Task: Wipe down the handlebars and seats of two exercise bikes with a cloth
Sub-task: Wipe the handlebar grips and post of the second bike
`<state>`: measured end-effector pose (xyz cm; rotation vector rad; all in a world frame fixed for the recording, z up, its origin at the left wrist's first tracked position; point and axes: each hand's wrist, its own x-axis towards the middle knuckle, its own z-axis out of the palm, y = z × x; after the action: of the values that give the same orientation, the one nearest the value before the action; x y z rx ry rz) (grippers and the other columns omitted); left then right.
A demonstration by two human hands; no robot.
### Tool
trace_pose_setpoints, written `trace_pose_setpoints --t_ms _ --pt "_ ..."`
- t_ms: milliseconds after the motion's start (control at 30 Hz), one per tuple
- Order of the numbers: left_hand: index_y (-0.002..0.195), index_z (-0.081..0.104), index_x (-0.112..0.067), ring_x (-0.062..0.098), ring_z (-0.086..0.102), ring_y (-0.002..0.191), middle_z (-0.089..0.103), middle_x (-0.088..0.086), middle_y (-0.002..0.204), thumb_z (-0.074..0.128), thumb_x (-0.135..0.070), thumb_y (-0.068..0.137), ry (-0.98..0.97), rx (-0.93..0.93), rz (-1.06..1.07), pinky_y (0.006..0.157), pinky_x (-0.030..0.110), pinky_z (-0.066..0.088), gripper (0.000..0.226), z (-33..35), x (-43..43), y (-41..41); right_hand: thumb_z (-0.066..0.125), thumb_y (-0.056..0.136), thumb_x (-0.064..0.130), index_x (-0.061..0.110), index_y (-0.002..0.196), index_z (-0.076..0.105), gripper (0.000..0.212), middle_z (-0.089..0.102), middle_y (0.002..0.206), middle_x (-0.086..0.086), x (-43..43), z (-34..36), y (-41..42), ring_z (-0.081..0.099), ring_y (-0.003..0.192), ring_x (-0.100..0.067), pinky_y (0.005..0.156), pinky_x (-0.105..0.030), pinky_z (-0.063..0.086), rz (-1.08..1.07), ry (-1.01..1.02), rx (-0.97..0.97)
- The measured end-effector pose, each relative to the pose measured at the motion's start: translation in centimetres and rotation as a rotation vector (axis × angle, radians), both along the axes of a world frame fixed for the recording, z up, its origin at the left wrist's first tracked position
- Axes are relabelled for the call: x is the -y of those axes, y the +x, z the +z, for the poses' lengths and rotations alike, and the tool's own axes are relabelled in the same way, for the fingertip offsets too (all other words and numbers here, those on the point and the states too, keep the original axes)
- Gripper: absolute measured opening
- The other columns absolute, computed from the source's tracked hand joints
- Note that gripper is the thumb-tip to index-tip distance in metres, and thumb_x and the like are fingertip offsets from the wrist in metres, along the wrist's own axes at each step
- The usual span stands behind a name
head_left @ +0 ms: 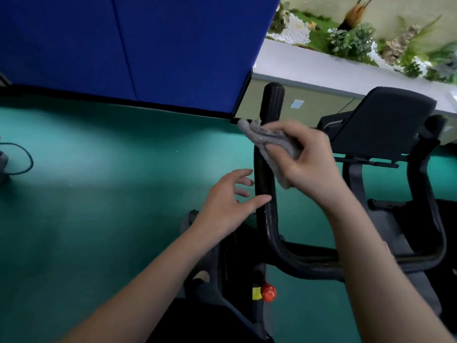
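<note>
Right hand (306, 164) gripping grey cloth (269, 147) against left handlebar (265, 169), left hand (227, 201) spread, thumb touching bar, green floor (111, 169).

Place: indoor gym corner.
Evidence: exercise bike (277, 243), teal floor (111, 169), blue partition panel (148, 45), planter ledge (346, 68) with plants (351, 40).

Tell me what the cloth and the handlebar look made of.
The cloth: soft grey fabric, likely terry or microfibre, judging by its nubby surface and limp folds. The handlebar: black, probably a rubber- or foam-coated metal tube; matte at the tip, glossy glints lower down.
</note>
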<state>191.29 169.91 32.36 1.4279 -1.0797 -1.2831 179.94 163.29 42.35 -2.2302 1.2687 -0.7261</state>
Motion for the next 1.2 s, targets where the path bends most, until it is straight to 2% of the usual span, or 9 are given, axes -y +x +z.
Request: trace_pose_setpoints --t_ms 167,233,400,567,733,933,1033,1100,1200 --pt "0.117 0.059 -0.016 -0.006 0.057 0.068 0.058 -0.016 0.088 0.078 -0.024 0.073 0.056 -0.139 0.113 0.066 0.012 0.047 0.048 0.4 -1.2 -1.4 0.061 0.085 0.012 0.008 0.108 0.066 0.024 0.07 0.097 -0.009 3.5 0.9 2.0 0.063 0.089 -0.026 0.072 -0.022 0.037 0.338 -0.137 -0.457" --pt "0.118 0.059 -0.016 -0.003 0.057 0.069 0.059 -0.015 0.09 0.078 -0.023 0.073 0.063 -0.198 0.148 0.067 0.012 0.047 0.049 0.4 -1.7 -1.8 0.062 0.084 0.014 0.004 0.104 0.066 0.022 0.07 0.091 -0.012 3.9 0.9 2.4 0.063 0.084 -0.029 0.071 -0.027 0.039 0.46 -0.169 -0.572" --pt "0.12 0.058 -0.021 -0.001 0.059 0.076 0.058 -0.017 0.098 0.078 -0.026 0.074 0.063 -0.282 0.217 0.071 0.014 0.049 0.05 0.4 -2.8 -2.8 0.065 0.083 0.017 0.006 0.1 0.067 0.021 0.069 0.083 -0.013 4.3 1.5 3.0 0.059 0.074 -0.025 0.064 -0.028 0.035 0.643 -0.18 -0.782" --pt "0.116 0.06 -0.02 -0.01 0.057 0.073 0.058 -0.017 0.1 0.077 -0.023 0.074 0.066 -0.345 0.276 0.061 0.003 0.044 0.046 0.2 -3.8 -3.9 0.065 0.083 0.019 0.008 0.094 0.066 0.016 0.066 0.082 -0.012 4.3 1.6 4.7 0.053 0.072 -0.024 0.071 -0.035 0.046 0.758 -0.109 -0.99" --pt "0.11 0.062 -0.022 -0.003 0.059 0.078 0.059 -0.018 0.096 0.077 -0.023 0.074 0.085 -0.344 0.312 0.066 0.008 0.047 0.039 0.3 -4.8 -4.6 0.061 0.08 0.011 0.021 0.075 0.051 0.015 0.052 0.065 -0.001 3.4 1.2 5.6 0.05 0.07 -0.024 0.067 -0.033 0.045 0.787 -0.048 -1.12" --pt "0.105 0.063 -0.023 0.002 0.061 0.085 0.063 -0.014 0.098 0.077 -0.018 0.075 0.078 -0.355 0.312 0.068 0.011 0.049 0.034 0.7 -5.7 -4.5 0.059 0.082 0.009 0.015 0.093 0.066 0.015 0.059 0.069 0.0 1.4 0.2 3.3 0.053 0.069 -0.017 0.064 -0.024 0.041 0.793 0.008 -0.952" --pt "0.108 0.063 -0.019 0.005 0.062 0.089 0.065 -0.008 0.102 0.077 -0.013 0.073 0.071 -0.344 0.305 0.075 0.014 0.05 0.038 0.9 -5.9 -4.6 0.061 0.083 0.009 0.013 0.098 0.068 0.016 0.063 0.076 0.003 1.3 0.1 1.0 0.054 0.066 -0.008 0.063 -0.01 0.037 0.628 0.0 -0.575" --pt "0.112 0.063 -0.017 0.006 0.063 0.091 0.065 -0.006 0.105 0.078 -0.011 0.072 0.073 -0.319 0.3 0.08 0.018 0.05 0.042 1.0 -5.8 -4.5 0.06 0.084 0.01 0.015 0.1 0.067 0.018 0.065 0.087 0.002 1.3 -0.2 -0.6 0.057 0.076 -0.004 0.071 -0.012 0.042 0.456 -0.065 -0.29" --pt "0.113 0.063 -0.015 0.004 0.063 0.086 0.065 -0.005 0.104 0.078 -0.009 0.071 0.074 -0.287 0.285 0.081 0.019 0.05 0.045 1.2 -5.6 -4.3 0.059 0.083 0.004 0.012 0.104 0.065 0.023 0.062 0.096 0.0 1.0 -1.4 -2.4 0.057 0.089 -0.01 0.079 -0.013 0.042 0.31 -0.154 -0.176"
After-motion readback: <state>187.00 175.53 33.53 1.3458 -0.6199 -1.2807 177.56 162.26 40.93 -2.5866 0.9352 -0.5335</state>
